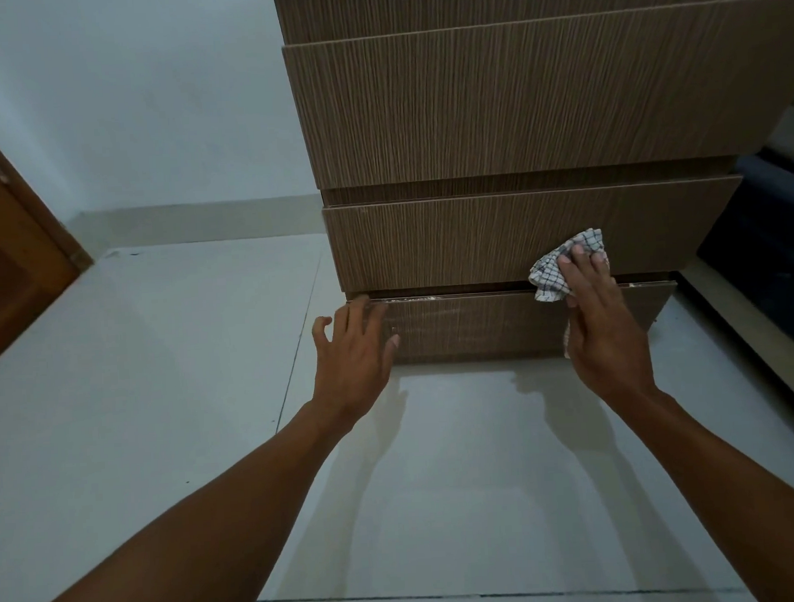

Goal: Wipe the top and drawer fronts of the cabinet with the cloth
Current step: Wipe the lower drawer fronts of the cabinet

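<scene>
A tall wood-grain cabinet [513, 106] rises in front of me, its drawer fronts stacked one above another. My right hand [603, 322] presses a white checked cloth [563, 264] against the right part of the second-lowest drawer front [452, 242], over the gap above the bottom drawer. The bottom drawer front [479, 326] has a pale dusty line along its top edge. My left hand [354, 349] rests with fingers spread on the left end of that bottom drawer, fingertips at its top edge. The cabinet top is out of view.
Pale floor tiles [182, 358] spread left of and below the cabinet. A brown wooden door [11, 256] stands at the left by a light wall. Dark furniture [770, 253] sits close to the cabinet's right side.
</scene>
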